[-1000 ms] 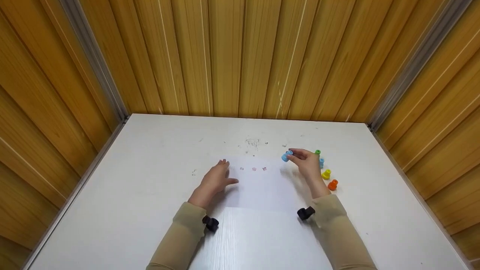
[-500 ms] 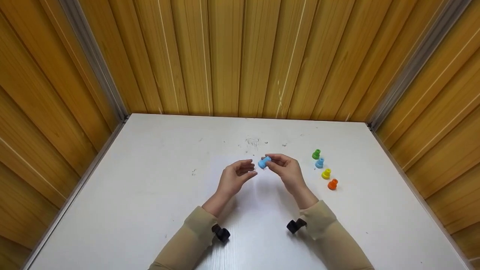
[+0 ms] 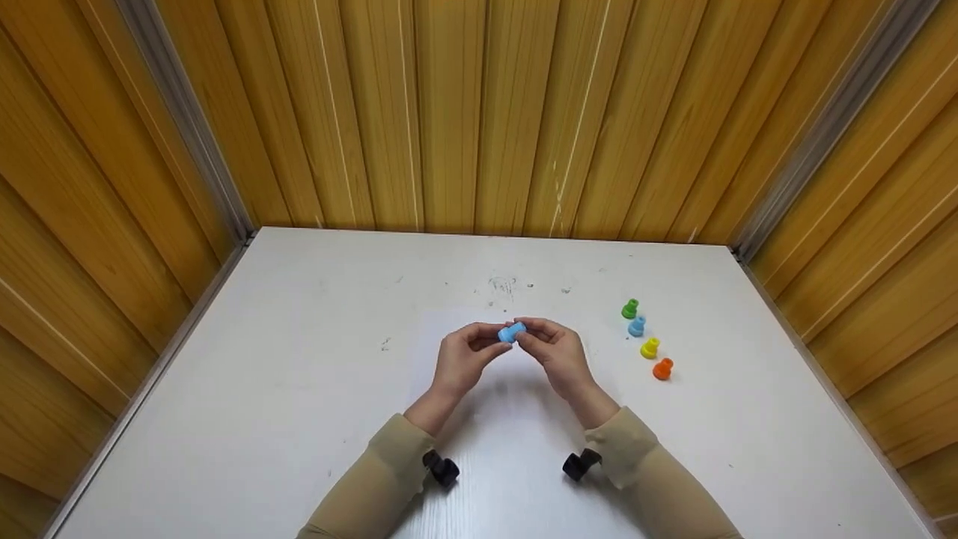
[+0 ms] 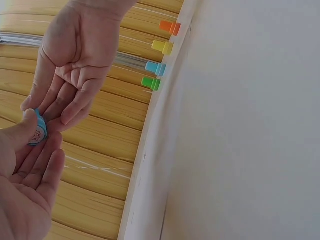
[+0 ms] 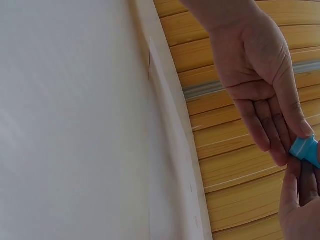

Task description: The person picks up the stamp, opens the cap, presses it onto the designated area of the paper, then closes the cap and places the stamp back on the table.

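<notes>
A light-blue stamp is held above the white table between both hands. My left hand pinches its wide end between thumb and fingers. At the narrower end, my right hand pinches it with thumb and fingertips. In the left wrist view the stamp's round face shows a small reddish pattern. The right wrist view shows part of the blue stamp between the two hands' fingers. Beneath the hands lies a white sheet of paper; the forearms and hands overlap the view of its printed marks.
To the right stand several stamps in a slanting row: green, light blue, yellow and orange. Dark smudges mark the table behind the hands. Wood-look panels rise along the back and sides.
My right hand has carried the blue stamp left to the middle. My left hand has left the paper's left side, moved right, and now grips the stamp too.
</notes>
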`<state>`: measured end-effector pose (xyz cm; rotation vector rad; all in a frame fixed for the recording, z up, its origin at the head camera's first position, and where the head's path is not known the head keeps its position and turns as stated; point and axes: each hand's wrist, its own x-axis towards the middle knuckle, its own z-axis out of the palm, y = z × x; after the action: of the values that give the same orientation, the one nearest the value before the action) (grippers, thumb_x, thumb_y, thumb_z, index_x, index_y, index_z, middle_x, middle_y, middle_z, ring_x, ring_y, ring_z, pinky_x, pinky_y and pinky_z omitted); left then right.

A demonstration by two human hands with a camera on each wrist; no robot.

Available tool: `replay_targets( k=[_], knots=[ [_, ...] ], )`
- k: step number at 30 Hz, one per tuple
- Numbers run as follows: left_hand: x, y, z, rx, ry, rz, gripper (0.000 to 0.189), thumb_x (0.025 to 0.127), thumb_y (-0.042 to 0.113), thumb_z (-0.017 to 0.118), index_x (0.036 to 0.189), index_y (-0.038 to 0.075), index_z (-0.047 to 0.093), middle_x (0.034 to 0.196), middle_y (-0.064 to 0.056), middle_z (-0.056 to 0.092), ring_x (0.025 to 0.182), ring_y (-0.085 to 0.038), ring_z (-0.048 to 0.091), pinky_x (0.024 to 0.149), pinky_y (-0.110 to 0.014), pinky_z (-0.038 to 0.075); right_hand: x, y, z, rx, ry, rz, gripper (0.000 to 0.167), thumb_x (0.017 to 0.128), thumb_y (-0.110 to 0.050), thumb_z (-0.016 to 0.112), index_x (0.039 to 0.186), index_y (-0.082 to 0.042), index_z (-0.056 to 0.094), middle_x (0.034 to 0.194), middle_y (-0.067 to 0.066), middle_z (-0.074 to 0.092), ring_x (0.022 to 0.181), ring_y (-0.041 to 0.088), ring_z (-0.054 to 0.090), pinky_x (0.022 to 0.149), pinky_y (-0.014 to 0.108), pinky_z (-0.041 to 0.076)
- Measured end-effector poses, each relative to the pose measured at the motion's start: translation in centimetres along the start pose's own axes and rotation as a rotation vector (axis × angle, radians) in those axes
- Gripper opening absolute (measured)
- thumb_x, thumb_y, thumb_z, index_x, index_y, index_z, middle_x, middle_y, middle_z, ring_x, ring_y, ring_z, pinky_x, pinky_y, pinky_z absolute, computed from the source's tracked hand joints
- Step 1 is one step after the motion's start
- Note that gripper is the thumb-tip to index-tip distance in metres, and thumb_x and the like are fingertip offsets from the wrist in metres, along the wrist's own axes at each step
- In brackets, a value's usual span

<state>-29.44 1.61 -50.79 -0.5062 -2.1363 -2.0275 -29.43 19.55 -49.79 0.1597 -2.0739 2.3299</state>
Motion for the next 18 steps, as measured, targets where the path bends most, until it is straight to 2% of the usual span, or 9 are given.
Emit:
replay_targets(
  k=[7,13,18],
  knots=[
    [0.1,-0.24,-0.17,-0.019,-0.002,0.007,0.026,0.086,0.004,0.08,0.112,-0.001,0.076,0.116,-0.018,0.077,0.105,-0.03,0.076,0.088,-0.025,0.063,0.01,0.13,0.14,0.037,0.003,0.022,0.033,0.092,0.003,0.072,0.124,0.01,0.068,0.112,0.005,0.079,0.105,0.011,0.075,0.095,0.025,0.061],
    [0.08,-0.23,-0.26,0.008,-0.004,0.017,0.027,0.086,0.003,0.081,0.112,-0.002,0.076,0.115,-0.018,0.077,0.104,-0.029,0.076,0.087,-0.024,0.063,0.14,0.33,0.15,0.097,0.02,0.06,0.031,0.094,0.003,0.07,0.124,0.01,0.068,0.112,0.005,0.078,0.105,0.011,0.074,0.094,0.024,0.061],
    [0.35,-0.25,-0.58,0.036,0.009,0.013,0.028,0.087,0.003,0.08,0.113,-0.004,0.075,0.113,-0.02,0.077,0.102,-0.031,0.076,0.086,-0.023,0.063,0.32,0.04,-0.18,0.112,0.033,0.037,0.032,0.095,0.003,0.069,0.125,0.01,0.066,0.113,0.007,0.078,0.105,0.011,0.075,0.094,0.024,0.061]
  ],
)
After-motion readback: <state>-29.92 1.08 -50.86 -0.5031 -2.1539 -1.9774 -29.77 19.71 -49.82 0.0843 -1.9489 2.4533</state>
